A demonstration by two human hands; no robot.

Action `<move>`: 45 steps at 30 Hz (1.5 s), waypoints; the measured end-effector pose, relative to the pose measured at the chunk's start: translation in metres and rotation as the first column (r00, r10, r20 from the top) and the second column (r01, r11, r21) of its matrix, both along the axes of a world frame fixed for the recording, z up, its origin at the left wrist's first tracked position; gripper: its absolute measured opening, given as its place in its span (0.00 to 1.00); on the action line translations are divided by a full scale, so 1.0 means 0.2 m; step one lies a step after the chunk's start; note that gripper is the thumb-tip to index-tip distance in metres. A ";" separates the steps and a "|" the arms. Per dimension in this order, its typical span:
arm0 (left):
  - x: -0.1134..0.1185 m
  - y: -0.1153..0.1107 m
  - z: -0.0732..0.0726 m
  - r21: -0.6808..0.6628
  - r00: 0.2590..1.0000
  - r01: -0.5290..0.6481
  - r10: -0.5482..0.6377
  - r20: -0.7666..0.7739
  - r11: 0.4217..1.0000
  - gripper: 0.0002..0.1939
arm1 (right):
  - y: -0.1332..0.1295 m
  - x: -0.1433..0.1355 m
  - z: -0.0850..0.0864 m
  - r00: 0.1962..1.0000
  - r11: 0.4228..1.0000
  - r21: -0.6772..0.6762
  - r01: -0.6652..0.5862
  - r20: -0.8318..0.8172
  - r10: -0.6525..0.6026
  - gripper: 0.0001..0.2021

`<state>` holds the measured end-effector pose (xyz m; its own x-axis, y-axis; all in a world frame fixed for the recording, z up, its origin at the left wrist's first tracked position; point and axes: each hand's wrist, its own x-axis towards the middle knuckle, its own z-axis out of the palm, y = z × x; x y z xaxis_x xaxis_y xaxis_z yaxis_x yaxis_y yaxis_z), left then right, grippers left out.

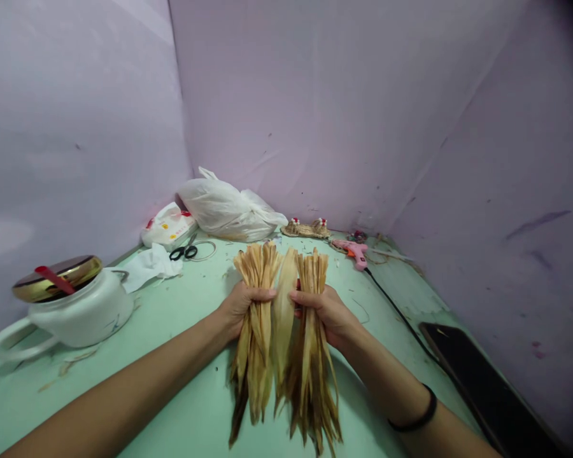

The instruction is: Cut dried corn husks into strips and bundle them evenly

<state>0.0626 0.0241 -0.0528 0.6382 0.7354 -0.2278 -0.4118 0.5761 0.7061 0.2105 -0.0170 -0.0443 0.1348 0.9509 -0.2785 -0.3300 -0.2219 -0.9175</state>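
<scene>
My left hand [241, 305] is closed round a bundle of dried corn husks [258, 331], its thumb lying across the front. A second bundle of dried husks [311, 343] is gripped in my right hand [329, 312]. Between the two bundles stands a single wide, pale husk [284, 312], with both thumb tips at its edges. Which hand bears this husk I cannot tell. Both bundles are upright, cut tops above the hands and frayed, darker ends fanning out below. The fingers behind the bundles are mostly hidden.
On the pale green table [181, 394] at left are a white mug [83, 312] with a gold lid [60, 278], tissues [155, 264] and black-handled scissors [184, 252]. Behind lie a white plastic bag [226, 207] and woven slippers [306, 229]. A pink glue gun [356, 251] and black phone [477, 381] lie right.
</scene>
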 end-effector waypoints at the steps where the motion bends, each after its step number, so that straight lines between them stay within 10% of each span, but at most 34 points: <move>1: 0.00 0.00 -0.01 0.008 1.000 -0.012 0.012 0.003 1.000 0.22 | 0.00 -0.01 0.00 1.000 1.000 0.009 0.003 0.006 -0.003 0.15; 38: 0.03 -0.04 -0.01 0.097 0.962 -0.171 0.188 -0.199 0.980 0.15 | -0.01 -0.09 -0.05 0.972 0.997 0.001 0.072 0.224 -0.070 0.10; 45: -0.04 0.05 0.01 0.077 0.934 -0.185 0.200 -0.297 0.980 0.05 | 0.05 0.23 0.16 0.980 0.976 -0.107 0.191 -0.034 -0.195 0.07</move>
